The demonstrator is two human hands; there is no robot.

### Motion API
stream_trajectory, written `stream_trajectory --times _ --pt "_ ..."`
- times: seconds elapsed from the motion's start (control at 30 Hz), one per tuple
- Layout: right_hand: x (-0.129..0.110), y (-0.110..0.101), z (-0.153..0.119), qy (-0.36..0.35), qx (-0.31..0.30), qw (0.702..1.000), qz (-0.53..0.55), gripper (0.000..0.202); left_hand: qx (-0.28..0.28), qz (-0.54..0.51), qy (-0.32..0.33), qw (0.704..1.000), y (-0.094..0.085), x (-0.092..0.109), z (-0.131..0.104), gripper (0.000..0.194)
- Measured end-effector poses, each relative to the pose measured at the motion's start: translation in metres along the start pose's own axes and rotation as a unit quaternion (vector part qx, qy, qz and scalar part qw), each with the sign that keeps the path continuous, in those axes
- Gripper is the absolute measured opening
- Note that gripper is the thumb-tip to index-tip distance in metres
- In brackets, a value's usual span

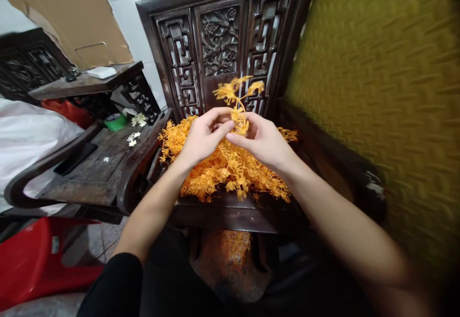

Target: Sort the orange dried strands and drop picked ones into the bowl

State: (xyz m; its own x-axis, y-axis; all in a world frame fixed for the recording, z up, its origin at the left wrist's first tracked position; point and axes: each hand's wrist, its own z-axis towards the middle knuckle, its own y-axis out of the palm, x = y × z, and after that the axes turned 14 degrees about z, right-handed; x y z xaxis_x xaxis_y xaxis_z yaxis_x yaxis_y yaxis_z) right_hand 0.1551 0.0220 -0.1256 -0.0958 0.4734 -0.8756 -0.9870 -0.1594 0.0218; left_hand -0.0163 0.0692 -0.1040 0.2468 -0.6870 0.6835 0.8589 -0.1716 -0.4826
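Note:
Between my two hands stands an orange artificial flower sprig (237,100), its branching tips pointing up and away from me. My left hand (207,134) pinches it from the left with thumb and fingers. From the right, the thumb and fingers of my right hand (265,138) close on the same sprig, and the thumbtips almost meet. Exactly where the fingers press is partly hidden by the hands and petals. Below and behind them, a heap of matching orange sprigs (204,178) covers the seat of a dark carved wooden chair (230,211).
A yellow textured panel (377,67) rises close on the right. At left stand another wooden chair (97,178) with a green tape roll (115,122) and small pale flowers (138,120), a side table (86,83), a white sack (32,135) and a red plastic stool (39,259).

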Motion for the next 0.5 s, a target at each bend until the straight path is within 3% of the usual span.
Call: stream_trajectory --times 0.13,0.23,0.37,0.5 --pt "-0.01 -0.004 0.003 0.076 0.092 0.981 0.154 0.05 -0.08 0.08 0.019 0.993 -0.009 0.004 -0.009 0.043" --pt "-0.017 -0.012 0.005 0.118 0.103 0.967 0.199 0.04 -0.129 0.147 0.012 0.981 -0.017 0.009 -0.014 0.054" --pt "-0.029 -0.028 0.002 0.084 0.115 0.974 0.178 0.034 -0.103 0.314 0.068 0.941 -0.027 0.018 -0.015 0.012" --pt "-0.034 -0.038 -0.005 0.025 0.147 0.98 0.131 0.031 -0.054 0.332 0.057 0.94 -0.035 0.028 -0.009 0.014"
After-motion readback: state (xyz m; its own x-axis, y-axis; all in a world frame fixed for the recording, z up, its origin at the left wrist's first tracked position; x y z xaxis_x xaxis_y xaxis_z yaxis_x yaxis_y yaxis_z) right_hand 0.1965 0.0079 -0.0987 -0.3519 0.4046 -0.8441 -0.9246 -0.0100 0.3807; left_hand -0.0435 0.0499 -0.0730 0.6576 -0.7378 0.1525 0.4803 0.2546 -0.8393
